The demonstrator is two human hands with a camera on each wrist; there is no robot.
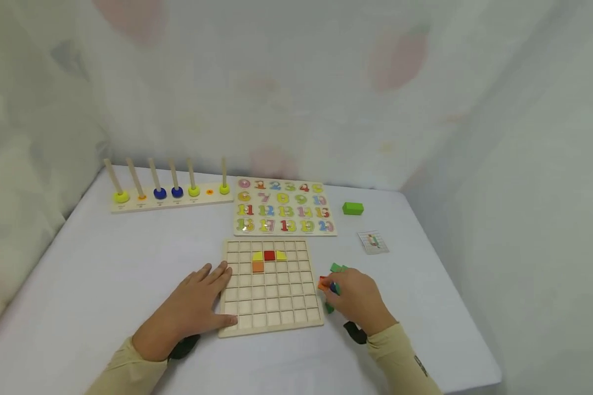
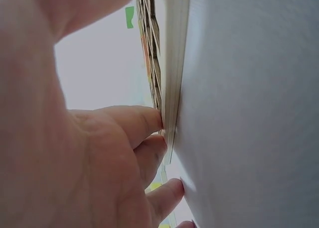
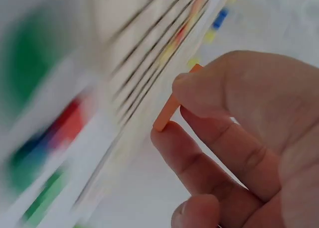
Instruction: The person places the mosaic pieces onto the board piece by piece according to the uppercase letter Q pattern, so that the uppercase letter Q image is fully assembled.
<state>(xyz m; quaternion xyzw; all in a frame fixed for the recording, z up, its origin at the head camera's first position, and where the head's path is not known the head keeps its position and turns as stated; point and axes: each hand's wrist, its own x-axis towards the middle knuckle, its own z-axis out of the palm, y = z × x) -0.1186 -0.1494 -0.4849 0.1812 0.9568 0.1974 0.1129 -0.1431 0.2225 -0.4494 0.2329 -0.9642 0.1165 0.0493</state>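
Note:
A wooden grid board [image 1: 277,296] lies flat on the white table. In its upper rows sit a red square tile [image 1: 269,255] between two yellow pieces, and an orange square tile [image 1: 258,267] below the left one. My left hand [image 1: 195,304] rests against the board's left edge, fingers extended and thumb over the lower left corner. Right of the board, my right hand [image 1: 358,299] pinches another orange tile [image 3: 167,113] between thumb and finger. Green pieces [image 1: 335,267] lie around that hand, partly hidden by it; red and blue pieces show blurred in the right wrist view.
Behind the board is a number puzzle [image 1: 285,236]. A peg counting stand [image 1: 178,203] with yellow, blue and orange rings stands at the back left. A green block [image 1: 353,208] and a small picture card [image 1: 373,242] lie at the right.

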